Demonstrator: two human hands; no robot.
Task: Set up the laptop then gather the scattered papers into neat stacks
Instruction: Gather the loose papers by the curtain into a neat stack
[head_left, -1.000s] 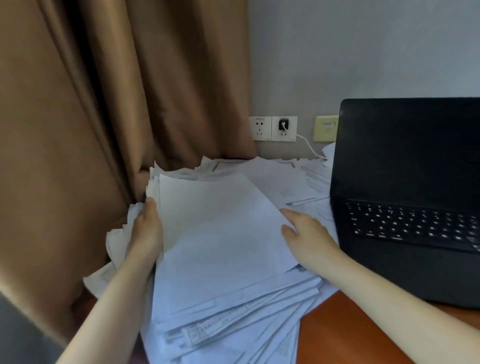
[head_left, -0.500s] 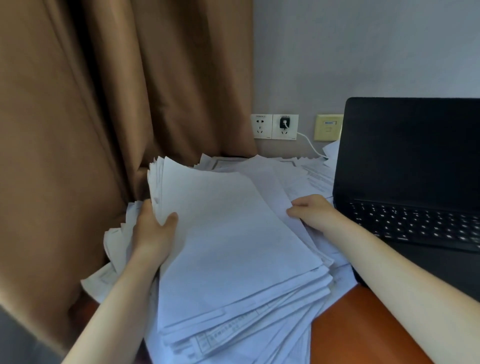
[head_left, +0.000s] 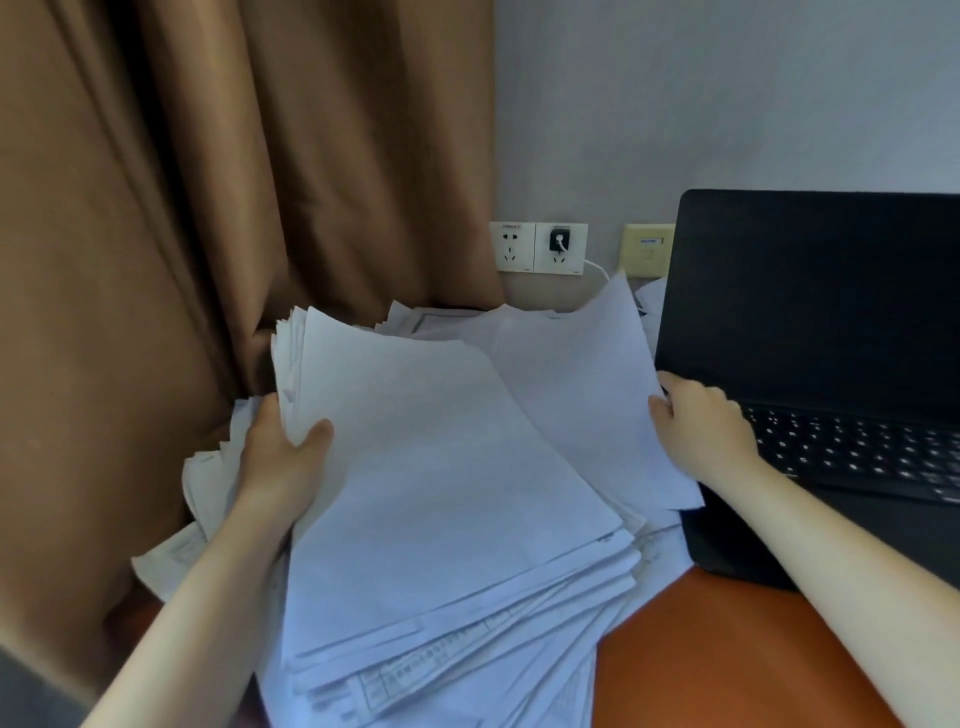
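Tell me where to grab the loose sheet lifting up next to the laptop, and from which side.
Take the loose sheet by its right edge, coming from the laptop side. That edge curls up off the pile, so fingers can likely slip under it; the right hand already pinches it there. Its left part lies tucked under the bundle held by the left hand, so pull rightward.

Two bare forearms, bare hands, left hand (head_left: 283, 462), right hand (head_left: 701, 426)
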